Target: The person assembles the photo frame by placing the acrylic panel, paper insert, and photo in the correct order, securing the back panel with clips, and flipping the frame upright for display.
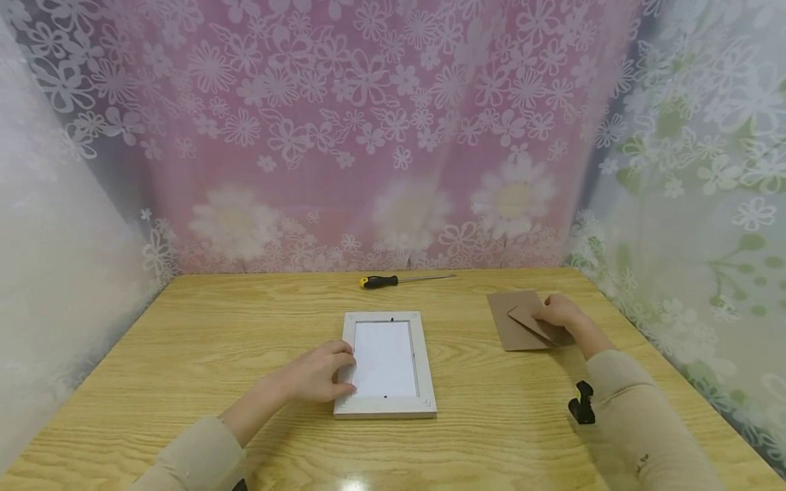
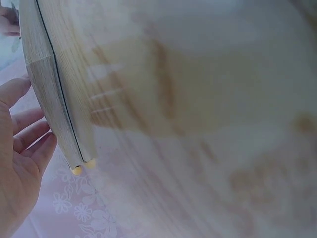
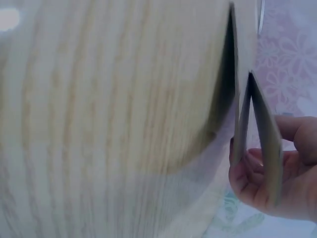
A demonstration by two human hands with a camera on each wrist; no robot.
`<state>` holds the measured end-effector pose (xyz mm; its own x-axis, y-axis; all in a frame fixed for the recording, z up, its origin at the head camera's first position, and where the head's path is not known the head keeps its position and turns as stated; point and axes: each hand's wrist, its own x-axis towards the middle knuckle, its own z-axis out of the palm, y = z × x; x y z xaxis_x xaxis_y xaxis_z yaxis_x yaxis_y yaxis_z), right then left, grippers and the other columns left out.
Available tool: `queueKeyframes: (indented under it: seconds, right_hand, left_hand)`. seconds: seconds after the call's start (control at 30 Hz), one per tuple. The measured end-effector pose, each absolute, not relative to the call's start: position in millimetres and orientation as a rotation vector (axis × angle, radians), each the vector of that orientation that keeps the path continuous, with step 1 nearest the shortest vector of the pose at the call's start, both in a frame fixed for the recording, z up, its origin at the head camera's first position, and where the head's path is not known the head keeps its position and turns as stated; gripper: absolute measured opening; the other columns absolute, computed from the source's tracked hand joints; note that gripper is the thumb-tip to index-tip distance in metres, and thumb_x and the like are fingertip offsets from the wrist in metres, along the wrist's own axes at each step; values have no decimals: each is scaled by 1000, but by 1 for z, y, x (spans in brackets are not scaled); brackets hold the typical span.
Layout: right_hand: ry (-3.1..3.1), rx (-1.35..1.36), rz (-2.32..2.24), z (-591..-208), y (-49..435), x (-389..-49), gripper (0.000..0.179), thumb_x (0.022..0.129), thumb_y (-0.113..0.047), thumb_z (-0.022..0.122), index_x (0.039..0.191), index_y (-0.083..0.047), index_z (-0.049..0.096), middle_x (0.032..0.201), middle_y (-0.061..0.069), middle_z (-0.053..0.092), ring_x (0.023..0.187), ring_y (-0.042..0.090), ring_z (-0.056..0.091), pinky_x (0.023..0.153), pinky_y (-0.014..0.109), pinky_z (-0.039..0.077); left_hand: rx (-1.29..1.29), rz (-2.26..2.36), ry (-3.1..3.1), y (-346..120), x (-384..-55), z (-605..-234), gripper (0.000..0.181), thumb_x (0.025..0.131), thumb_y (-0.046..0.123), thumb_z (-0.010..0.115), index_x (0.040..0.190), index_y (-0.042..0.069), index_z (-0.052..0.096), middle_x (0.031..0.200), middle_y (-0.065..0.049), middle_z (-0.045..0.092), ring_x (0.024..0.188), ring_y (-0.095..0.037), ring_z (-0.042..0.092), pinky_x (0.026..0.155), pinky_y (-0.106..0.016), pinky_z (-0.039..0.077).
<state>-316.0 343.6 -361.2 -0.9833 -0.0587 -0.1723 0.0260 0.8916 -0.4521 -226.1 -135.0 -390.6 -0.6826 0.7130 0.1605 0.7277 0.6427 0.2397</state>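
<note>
A white picture frame [image 1: 385,407] lies on the table in the middle of the head view, with a white sheet [image 1: 385,358] showing inside its border. Small dark tabs sit along the inner edge. My left hand [image 1: 319,372] rests its loosely bent fingers against the frame's left side; in the left wrist view the fingertips [image 2: 48,144] touch that edge. To the right, my right hand [image 1: 560,312] grips a brown backing board [image 1: 512,327] by its fold-out stand [image 1: 529,326]. In the right wrist view the stand [image 3: 267,136] angles away from the board, between thumb and fingers.
A screwdriver [image 1: 381,281] with a black and yellow handle lies at the back of the wooden table [image 1: 245,314]. Flowered curtains [image 1: 393,136] hang behind and at both sides. A small black device [image 1: 581,404] sits by the right sleeve.
</note>
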Motion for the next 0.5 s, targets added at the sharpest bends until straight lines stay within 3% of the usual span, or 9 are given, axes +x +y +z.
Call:
queueKeyframes:
  seconds: [0.1, 0.13, 0.2, 0.27, 0.4, 0.5]
  right_hand:
    - [2779, 89, -906, -358, 346, -315, 37, 88, -20, 59, 88, 16, 53, 82, 27, 55, 72, 33, 56, 65, 37, 49]
    - [2732, 125, -989, -357, 347, -315, 32, 87, -21, 61, 77, 9, 54, 70, 17, 53, 61, 24, 53, 59, 32, 46]
    - [2634, 175, -1148, -357, 346, -314, 25, 87, -20, 63, 70, -4, 54, 60, 1, 48, 54, 12, 44, 53, 26, 41]
    - [2554, 212, -1254, -356, 345, -313, 23, 88, -21, 63, 74, -4, 57, 59, -6, 46, 53, 7, 43, 52, 23, 41]
    - [2489, 206, -1337, -355, 341, -308, 31, 93, -16, 55, 107, 10, 54, 64, -5, 49, 55, 6, 46, 54, 23, 44]
    - [2496, 191, -1327, -356, 338, -307, 27, 95, -14, 48, 107, 10, 52, 56, -6, 41, 49, 5, 39, 50, 22, 39]
  left_hand:
    - [-1227, -443, -2806, -135, -226, -391, 39, 82, 27, 70, 108, -1, 64, 117, -11, 55, 107, -24, 53, 89, -37, 46]
    - [-1227, -443, -2808, -134, -226, -391, 39, 82, 27, 70, 108, -1, 64, 117, -11, 55, 107, -24, 53, 89, -37, 46]
    - [-1228, -442, -2810, -134, -226, -391, 39, 82, 27, 70, 108, -1, 64, 117, -11, 55, 107, -24, 53, 89, -37, 46]
    - [-1230, -443, -2809, -134, -226, -391, 39, 82, 27, 70, 108, -1, 64, 117, -11, 55, 106, -24, 53, 89, -37, 47]
    - [-1229, -448, -2803, -134, -226, -391, 38, 82, 26, 70, 108, -1, 64, 116, -11, 55, 105, -23, 53, 88, -36, 47]
    - [-1227, -448, -2805, -134, -226, -391, 38, 82, 27, 70, 108, -1, 64, 116, -11, 55, 105, -23, 53, 88, -36, 47]
